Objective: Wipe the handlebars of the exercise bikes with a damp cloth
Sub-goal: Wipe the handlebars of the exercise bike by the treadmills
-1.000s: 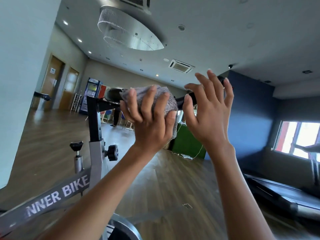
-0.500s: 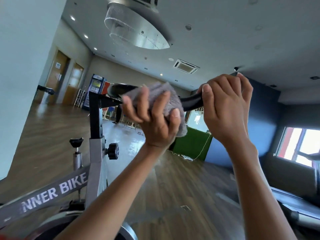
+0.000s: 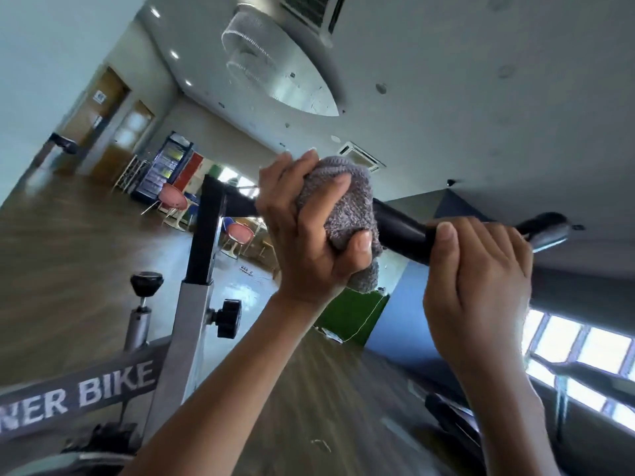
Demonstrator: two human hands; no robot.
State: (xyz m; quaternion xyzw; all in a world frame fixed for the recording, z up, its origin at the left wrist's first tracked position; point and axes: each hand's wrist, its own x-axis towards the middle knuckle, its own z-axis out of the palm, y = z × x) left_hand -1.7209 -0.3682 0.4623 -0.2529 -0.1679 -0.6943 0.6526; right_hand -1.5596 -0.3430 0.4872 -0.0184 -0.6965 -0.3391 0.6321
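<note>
Overhead, a grey cloth (image 3: 347,207) is bunched and clenched in the left hand (image 3: 309,242), wrapped round the black handlebar (image 3: 402,231); thumb is pressed into the cloth's lower edge, fingers curled over the top, & a tail of cloth hangs below the palm. Just to the right of it, w/ a short bare stretch of bar between, the bar is gripped by the right hand (image 3: 477,280), fingers closed over the top, thumb along the near side. Beyond the right hand the bar's end (image 3: 546,228) is seen curving up, slightly blurred. Left of the left hand, the bar is joined to a black post (image 3: 208,231) set in a silver frame (image 3: 182,345), w/ a black knob (image 3: 228,319) on its side. Below the left forearm, "NER BIKE" lettering (image 3: 79,393) is read on the frame. Far behind the hands, pink chairs (image 3: 173,199) & a drinks fridge (image 3: 165,166) are seen on a wood floor (image 3: 68,255).
</note>
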